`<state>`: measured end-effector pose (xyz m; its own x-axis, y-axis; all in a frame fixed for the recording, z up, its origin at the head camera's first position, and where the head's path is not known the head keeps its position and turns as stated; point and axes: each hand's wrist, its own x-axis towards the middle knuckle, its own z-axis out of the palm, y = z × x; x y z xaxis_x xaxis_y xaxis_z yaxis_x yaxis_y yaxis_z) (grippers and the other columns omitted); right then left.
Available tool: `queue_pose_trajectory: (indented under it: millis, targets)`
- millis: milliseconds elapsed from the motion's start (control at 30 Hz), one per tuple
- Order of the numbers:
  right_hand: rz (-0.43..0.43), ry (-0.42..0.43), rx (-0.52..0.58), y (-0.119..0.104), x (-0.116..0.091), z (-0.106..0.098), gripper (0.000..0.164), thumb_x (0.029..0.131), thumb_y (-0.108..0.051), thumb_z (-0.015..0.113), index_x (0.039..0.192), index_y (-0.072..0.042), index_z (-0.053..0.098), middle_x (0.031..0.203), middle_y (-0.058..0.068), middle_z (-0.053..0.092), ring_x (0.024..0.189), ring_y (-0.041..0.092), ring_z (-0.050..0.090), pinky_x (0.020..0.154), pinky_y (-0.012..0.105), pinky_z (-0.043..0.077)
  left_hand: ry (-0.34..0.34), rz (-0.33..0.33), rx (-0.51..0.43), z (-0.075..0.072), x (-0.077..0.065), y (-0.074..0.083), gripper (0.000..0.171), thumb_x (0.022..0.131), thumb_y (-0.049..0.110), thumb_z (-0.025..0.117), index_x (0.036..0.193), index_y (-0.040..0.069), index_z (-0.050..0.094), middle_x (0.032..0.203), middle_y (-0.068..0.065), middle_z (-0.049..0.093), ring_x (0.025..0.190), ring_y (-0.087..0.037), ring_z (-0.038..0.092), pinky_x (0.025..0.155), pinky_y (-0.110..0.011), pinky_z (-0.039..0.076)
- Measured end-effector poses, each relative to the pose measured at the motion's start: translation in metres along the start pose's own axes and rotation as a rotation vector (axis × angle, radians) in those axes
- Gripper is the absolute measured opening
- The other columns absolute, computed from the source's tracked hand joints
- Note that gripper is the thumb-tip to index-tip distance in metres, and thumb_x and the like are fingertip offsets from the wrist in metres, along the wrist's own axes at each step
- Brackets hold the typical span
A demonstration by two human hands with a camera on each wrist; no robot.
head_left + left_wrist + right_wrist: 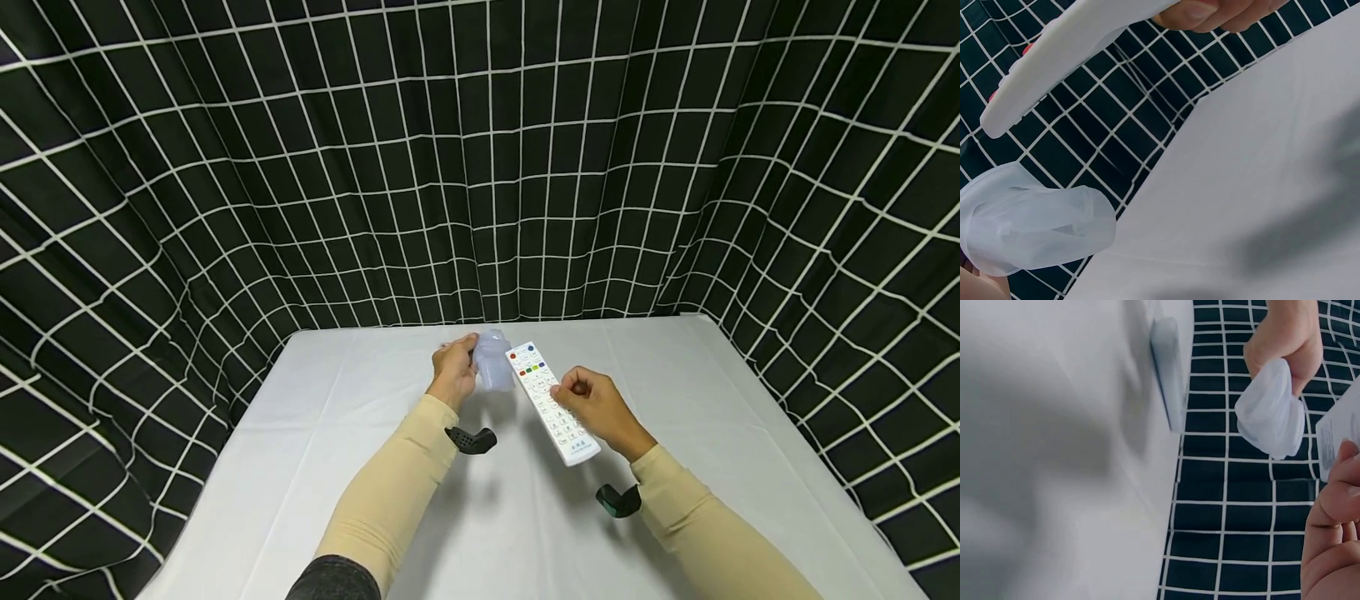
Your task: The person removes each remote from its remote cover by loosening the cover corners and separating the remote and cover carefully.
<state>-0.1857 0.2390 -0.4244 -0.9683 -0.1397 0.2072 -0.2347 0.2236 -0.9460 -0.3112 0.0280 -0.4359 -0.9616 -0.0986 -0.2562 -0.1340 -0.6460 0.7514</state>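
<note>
My left hand point(453, 371) grips a translucent, bunched soft sleeve point(492, 360) over the far middle of the table. The sleeve's end point(1066, 228) points toward the right in the left wrist view. To its right, my right hand point(603, 412) pinches a white remote control point(564, 427) between thumb and fingers near the middle of its edge. The remote's button side faces up, with red, green, yellow and blue keys at the far end. That far end is close beside the sleeve. Both things are held above the table, casting shadows.
A white cloth covers the table point(337, 467). Black curtains point(420, 167) with a white grid stand behind it and on both sides. A flat pale bluish thing point(1169, 372) lies on the table in the right wrist view; its kind is unclear.
</note>
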Motion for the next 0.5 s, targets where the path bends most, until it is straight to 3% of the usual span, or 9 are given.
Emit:
queue_pose_trajectory:
  millis: [233, 500]
  targets:
    - [-0.041, 0.108, -0.005, 0.009, 0.006, -0.004, 0.022, 0.093, -0.013, 0.066, 0.085, 0.003, 0.053, 0.073, 0.011, 0.055, 0.065, 0.018, 0.053, 0.052, 0.024, 0.045, -0.044, -0.051, 0.026, 0.0, -0.004, -0.006, 0.019, 0.095, -0.004, 0.055, 0.109, -0.014, 0.061, 0.089, -0.012, 0.061, 0.075, -0.014, 0.058, 0.064, -0.021, 0.05]
    - [-0.009, 0.154, -0.002, 0.008, 0.011, -0.011, 0.023, 0.095, -0.015, 0.064, 0.089, 0.005, 0.054, 0.075, 0.012, 0.055, 0.065, 0.017, 0.053, 0.052, 0.023, 0.044, -0.049, -0.074, 0.048, -0.005, -0.005, -0.011, 0.028, 0.095, -0.003, 0.054, 0.12, -0.017, 0.054, 0.088, -0.011, 0.06, 0.078, -0.015, 0.059, 0.066, -0.024, 0.051]
